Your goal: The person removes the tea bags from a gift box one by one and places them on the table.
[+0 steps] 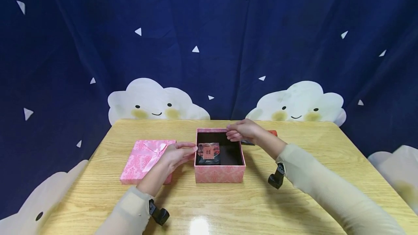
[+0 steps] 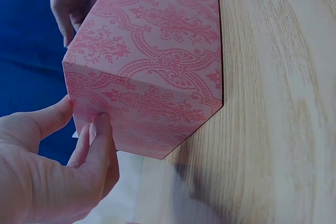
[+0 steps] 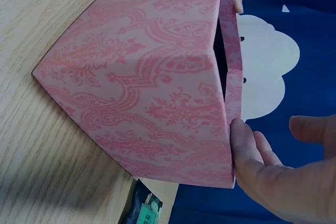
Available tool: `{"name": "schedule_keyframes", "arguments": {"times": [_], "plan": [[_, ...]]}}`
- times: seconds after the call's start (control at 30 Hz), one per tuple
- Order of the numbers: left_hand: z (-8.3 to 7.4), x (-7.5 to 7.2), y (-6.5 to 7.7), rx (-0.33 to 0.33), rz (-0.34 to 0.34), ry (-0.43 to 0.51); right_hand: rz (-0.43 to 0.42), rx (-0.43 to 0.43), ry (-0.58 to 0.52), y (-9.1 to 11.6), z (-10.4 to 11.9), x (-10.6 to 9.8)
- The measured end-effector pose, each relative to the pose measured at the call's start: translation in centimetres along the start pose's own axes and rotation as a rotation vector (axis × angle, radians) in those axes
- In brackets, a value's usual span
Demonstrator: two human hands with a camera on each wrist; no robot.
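A pink patterned gift box (image 1: 219,174) stands uncovered at the middle of the table, its inside dark. In its left half lies a dark square packet (image 1: 209,153) with a red label. My left hand (image 1: 173,157) touches the box's left wall from outside; the left wrist view shows the fingertips (image 2: 101,124) against the wall and the thumb near the upper edge. At the far right corner my right hand (image 1: 244,130) touches the rim. In the right wrist view its fingers (image 3: 245,140) meet the box edge while the thumb stands apart.
Left of the box lies its pink lid (image 1: 138,160) with a ribbon bow (image 1: 156,149). Partly hidden behind the right arm are a dark packet (image 1: 247,142), green-labelled in the right wrist view, and a red item (image 1: 273,132). A blue curtain (image 1: 209,28) hangs behind the table.
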State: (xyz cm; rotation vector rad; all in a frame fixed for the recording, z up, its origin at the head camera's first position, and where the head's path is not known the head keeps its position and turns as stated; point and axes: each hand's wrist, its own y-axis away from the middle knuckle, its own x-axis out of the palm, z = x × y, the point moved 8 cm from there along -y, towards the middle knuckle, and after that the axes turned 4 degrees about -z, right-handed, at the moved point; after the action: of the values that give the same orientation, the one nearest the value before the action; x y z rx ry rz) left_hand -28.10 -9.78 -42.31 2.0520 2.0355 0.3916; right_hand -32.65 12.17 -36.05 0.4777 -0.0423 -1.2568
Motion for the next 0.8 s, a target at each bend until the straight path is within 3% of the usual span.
{"name": "schedule_keyframes", "arguments": {"times": [0.47, 0.8], "plan": [[0.1, 0.0, -0.2, 0.021, 0.022, 0.027, 0.046, 0.134, -0.074, -0.8, -0.6, 2.2], [0.1, 0.0, -0.2, 0.018, 0.014, 0.02, 0.043, 0.249, 0.046, -1.1, -1.4, 3.9]]}}
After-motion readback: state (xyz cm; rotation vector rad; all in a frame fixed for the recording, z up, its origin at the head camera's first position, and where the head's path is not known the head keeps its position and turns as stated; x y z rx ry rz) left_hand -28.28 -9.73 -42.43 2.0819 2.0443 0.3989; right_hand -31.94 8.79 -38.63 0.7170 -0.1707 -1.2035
